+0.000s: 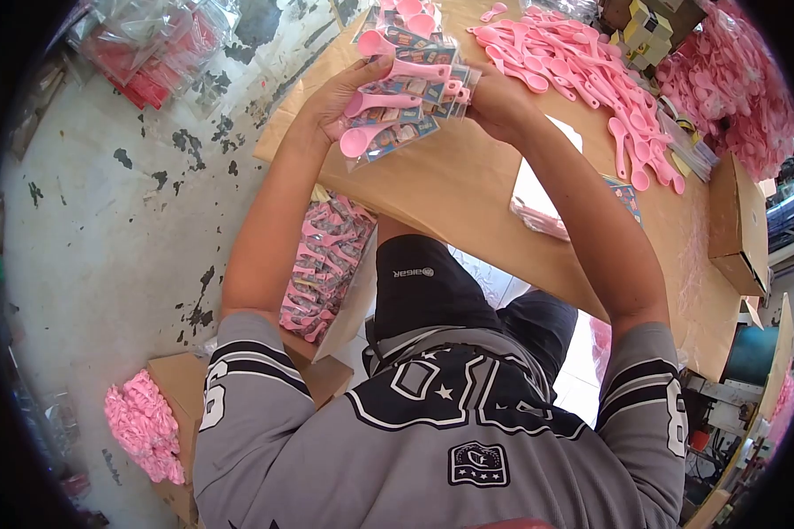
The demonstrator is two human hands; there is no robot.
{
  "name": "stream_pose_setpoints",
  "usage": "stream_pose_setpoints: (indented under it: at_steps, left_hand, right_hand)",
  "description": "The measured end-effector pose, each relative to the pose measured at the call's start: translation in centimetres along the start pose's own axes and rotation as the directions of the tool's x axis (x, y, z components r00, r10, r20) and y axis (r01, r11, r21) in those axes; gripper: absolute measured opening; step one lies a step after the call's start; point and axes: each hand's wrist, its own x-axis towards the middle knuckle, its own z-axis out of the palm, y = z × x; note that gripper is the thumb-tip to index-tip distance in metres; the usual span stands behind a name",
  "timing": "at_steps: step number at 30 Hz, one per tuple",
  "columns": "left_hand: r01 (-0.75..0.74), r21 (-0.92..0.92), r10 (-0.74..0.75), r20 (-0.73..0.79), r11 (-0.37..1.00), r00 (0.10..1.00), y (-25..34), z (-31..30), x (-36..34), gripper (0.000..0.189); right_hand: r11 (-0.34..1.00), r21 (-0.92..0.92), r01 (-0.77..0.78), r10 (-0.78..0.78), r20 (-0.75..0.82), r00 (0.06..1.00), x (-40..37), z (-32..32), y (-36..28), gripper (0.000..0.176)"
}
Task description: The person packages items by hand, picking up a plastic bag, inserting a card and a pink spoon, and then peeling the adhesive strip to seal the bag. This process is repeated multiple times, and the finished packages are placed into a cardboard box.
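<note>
Pink plastic spoons packed with printed cards in transparent bags form a fanned stack above the table's near-left edge. My left hand grips the stack from the left, its thumb over a spoon near the top. At the right side, my right hand has its fingers closed at the bag edges; they are partly hidden behind the bags and wrist. More packed spoons lie just beyond the stack. A long pile of loose pink spoons spreads over the table to the right of my hands.
A brown-covered table stands before me, with a white sheet under my right forearm. Below left, a carton holds several packed spoons. A cardboard box sits at the right edge, near a large bag of pink spoons.
</note>
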Motion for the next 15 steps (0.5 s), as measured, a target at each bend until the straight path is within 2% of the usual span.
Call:
stream_pose_setpoints:
  at_steps: [1, 2, 3, 6, 7, 10, 13, 15]
  left_hand:
    - [0.012, -0.058, -0.01, 0.04, 0.998, 0.999, 0.2, 0.4, -0.2, 0.068]
    - [0.007, -0.019, -0.006, 0.033, 1.0, 0.999, 0.3, 0.7, -0.6, 0.066]
    - [0.001, 0.02, -0.001, 0.023, 1.0, 1.0, 0.6, 0.9, -1.2, 0.065]
    - [-0.042, 0.06, 0.038, 0.055, 0.997, 0.998, 0.9, 0.8, -2.1, 0.064]
    - [-0.062, 0.059, 0.057, 0.078, 0.996, 0.995, 0.9, 0.5, -2.1, 0.063]
    - [-0.008, -0.016, 0.01, 0.121, 1.0, 0.993, 0.4, -0.5, -2.1, 0.062]
    - [-0.082, -0.024, 0.083, 0.065, 0.996, 0.994, -0.3, 0.1, -2.9, 0.057]
    - [-0.124, -0.008, 0.124, 0.028, 0.992, 0.992, -0.6, -0.1, -3.9, 0.056]
  right_hand:
    - [0.999, -0.022, 0.037, -0.037, -0.007, 0.999, -0.5, 0.3, -0.2, 0.032]
    - [0.996, -0.045, 0.073, -0.074, -0.011, 0.997, -0.8, 0.5, -0.3, 0.034]
    - [0.994, -0.094, 0.056, -0.052, 0.051, 0.997, -0.6, -0.1, -0.3, 0.051]
    - [0.943, -0.302, 0.142, -0.1, 0.15, 0.984, -1.8, 0.3, -1.6, 0.056]
    - [0.929, -0.303, 0.215, -0.161, 0.194, 0.968, -2.6, 0.4, -1.5, 0.057]
    - [0.88, -0.439, 0.179, -0.104, 0.188, 0.977, -2.7, 1.1, -2.1, 0.05]
    - [0.937, -0.346, 0.042, 0.056, 0.269, 0.962, -2.5, 1.1, -2.5, 0.047]
    - [0.959, -0.282, 0.01, 0.071, 0.274, 0.959, -2.2, 1.2, -1.8, 0.044]
